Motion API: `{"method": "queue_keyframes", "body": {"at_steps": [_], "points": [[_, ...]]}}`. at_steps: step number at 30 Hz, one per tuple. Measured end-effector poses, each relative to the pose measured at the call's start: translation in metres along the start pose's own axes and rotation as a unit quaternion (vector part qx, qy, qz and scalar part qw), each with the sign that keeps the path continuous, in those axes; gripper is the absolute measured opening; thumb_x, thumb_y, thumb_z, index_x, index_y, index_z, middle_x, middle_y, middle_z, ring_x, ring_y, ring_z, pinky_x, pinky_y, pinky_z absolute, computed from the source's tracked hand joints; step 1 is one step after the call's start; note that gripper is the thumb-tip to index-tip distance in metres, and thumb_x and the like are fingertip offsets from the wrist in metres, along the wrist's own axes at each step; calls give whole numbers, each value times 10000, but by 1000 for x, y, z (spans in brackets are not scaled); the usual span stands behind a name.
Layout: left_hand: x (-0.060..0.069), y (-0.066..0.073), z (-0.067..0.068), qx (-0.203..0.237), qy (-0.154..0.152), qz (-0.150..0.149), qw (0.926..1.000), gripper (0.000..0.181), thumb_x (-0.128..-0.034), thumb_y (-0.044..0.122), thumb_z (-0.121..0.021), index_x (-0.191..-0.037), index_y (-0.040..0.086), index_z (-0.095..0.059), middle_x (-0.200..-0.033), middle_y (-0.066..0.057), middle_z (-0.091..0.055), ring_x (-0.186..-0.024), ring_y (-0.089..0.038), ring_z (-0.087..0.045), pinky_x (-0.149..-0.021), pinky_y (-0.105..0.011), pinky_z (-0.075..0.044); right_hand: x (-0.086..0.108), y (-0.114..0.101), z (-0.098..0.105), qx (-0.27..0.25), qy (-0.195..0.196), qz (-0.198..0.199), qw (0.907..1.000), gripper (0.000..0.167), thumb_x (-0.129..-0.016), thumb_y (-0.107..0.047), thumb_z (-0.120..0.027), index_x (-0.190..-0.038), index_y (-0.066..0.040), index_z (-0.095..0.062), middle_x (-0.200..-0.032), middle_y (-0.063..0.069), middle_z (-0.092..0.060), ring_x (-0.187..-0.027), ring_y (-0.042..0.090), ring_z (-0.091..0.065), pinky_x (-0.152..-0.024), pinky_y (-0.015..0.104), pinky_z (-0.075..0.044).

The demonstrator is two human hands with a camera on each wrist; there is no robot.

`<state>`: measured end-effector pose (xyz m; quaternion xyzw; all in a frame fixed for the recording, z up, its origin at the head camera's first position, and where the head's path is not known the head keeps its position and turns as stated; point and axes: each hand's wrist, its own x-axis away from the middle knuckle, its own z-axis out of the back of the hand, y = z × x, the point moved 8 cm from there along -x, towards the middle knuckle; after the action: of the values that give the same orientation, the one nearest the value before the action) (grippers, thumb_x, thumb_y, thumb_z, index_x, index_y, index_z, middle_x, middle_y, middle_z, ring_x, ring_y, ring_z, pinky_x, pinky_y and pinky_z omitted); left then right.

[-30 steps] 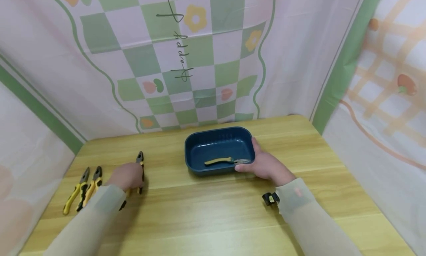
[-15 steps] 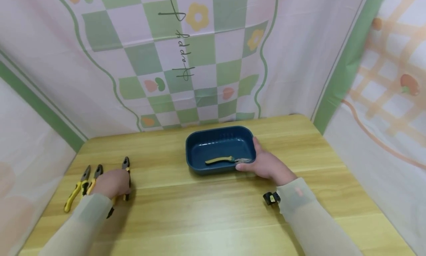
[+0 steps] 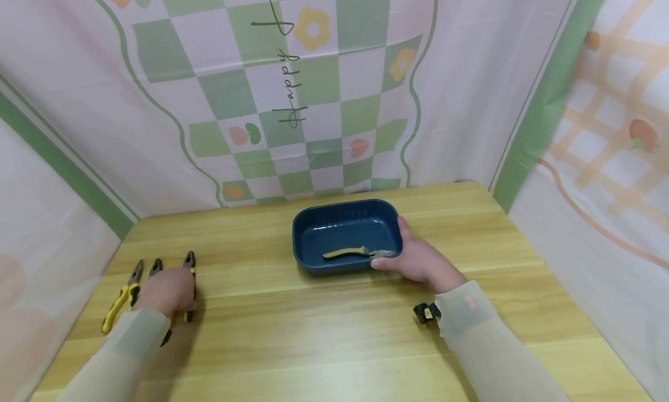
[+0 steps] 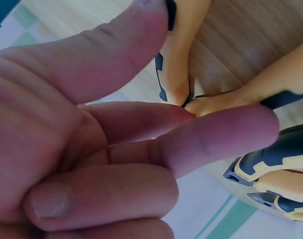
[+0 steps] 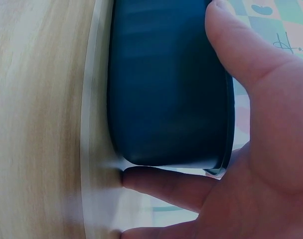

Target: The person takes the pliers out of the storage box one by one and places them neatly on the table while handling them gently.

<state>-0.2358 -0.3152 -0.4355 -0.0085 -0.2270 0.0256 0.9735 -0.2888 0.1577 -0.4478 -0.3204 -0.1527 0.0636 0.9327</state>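
Note:
My left hand point(image 3: 166, 291) is at the table's left side, holding a pair of combination pliers point(image 3: 190, 260) by the handles, jaws pointing away from me. In the left wrist view its spread handles point(image 4: 180, 55) lie between thumb and fingers. Two more pairs lie to the left: needle-nose pliers point(image 3: 121, 300) with yellow-and-black handles, and pliers point(image 3: 155, 267) mostly hidden behind the hand. At the navy tray's point(image 3: 329, 269) near right corner rests my right hand point(image 3: 420, 262), thumb along the near side, straight fingers against the end. Yellow-handled pliers point(image 3: 347, 251) lie inside the tray.
The wooden table point(image 3: 313, 332) backs onto a patterned cloth point(image 3: 355, 76), with more cloth on both sides. Beside the right cuff is a small black device point(image 3: 425, 312).
My left hand has moved left along the table with the pliers, toward the other pliers. The right hand and the tray have kept their place.

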Motion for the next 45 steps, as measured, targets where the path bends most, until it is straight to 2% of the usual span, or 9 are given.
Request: {"method": "queue_keyframes", "body": {"at_steps": [4,8,20,25,34,41,45], "points": [[1,-1,0,-65,-5,-34,10000,188,-847,120,-794,-795,19,-645,-818,-149,-635,-675,-283,-557,-570,-438,-472,0,0,0,-35,-7,5,10000,1344,-765,-699,-726,-1551,-168,226,-1480,339,-360,-1260,468,-470,-1014,607,-364],[1,-1,0,-60,-5,-47,10000,191,-846,120,-796,-783,31,-639,-800,-128,-627,-658,-277,-547,-550,-408,-453,0,0,-1,-72,5,-35,10000,1345,-763,-689,-737,-1550,-184,230,-1472,325,-384,-1245,447,-490,-1011,598,-372],[-3,-5,0,108,-55,145,9998,224,-839,148,-806,-788,21,-630,-818,-139,-629,-674,-292,-552,-554,-410,-453,1,2,-1,-38,0,-88,10000,1341,-766,-696,-728,-1547,-186,235,-1492,323,-355,-1256,454,-479,-1018,601,-364],[-3,-11,-2,304,-4,219,9993,252,-833,189,-822,-804,23,-635,-831,-143,-638,-679,-282,-561,-562,-439,-470,0,3,-3,-78,9,-106,9999,1341,-762,-694,-733,-1550,-196,231,-1482,320,-374,-1238,443,-499,-1012,597,-373],[-2,-15,-4,334,9,200,9992,260,-844,218,-816,-761,54,-632,-822,-123,-640,-653,-260,-565,-551,-424,-475,-1,2,-2,-4,9,-57,10000,1343,-760,-708,-722,-1550,-187,231,-1460,328,-399,-1202,423,-529,-996,588,-392],[-9,-10,-5,27,-198,225,9995,261,-829,175,-831,-855,-15,-654,-877,-207,-635,-718,-309,-569,-605,-451,-494,1,1,-2,9,-5,-67,10000,1341,-765,-701,-724,-1549,-185,233,-1455,324,-409,-1212,421,-526,-999,583,-392],[-7,-9,-1,142,-417,382,9983,269,-814,201,-845,-811,-1,-667,-935,-264,-632,-773,-361,-602,-638,-501,-523,0,-1,-2,36,-28,-22,10000,1340,-769,-710,-712,-1543,-177,244,-1435,328,-432,-1190,414,-543,-987,582,-401]]}}
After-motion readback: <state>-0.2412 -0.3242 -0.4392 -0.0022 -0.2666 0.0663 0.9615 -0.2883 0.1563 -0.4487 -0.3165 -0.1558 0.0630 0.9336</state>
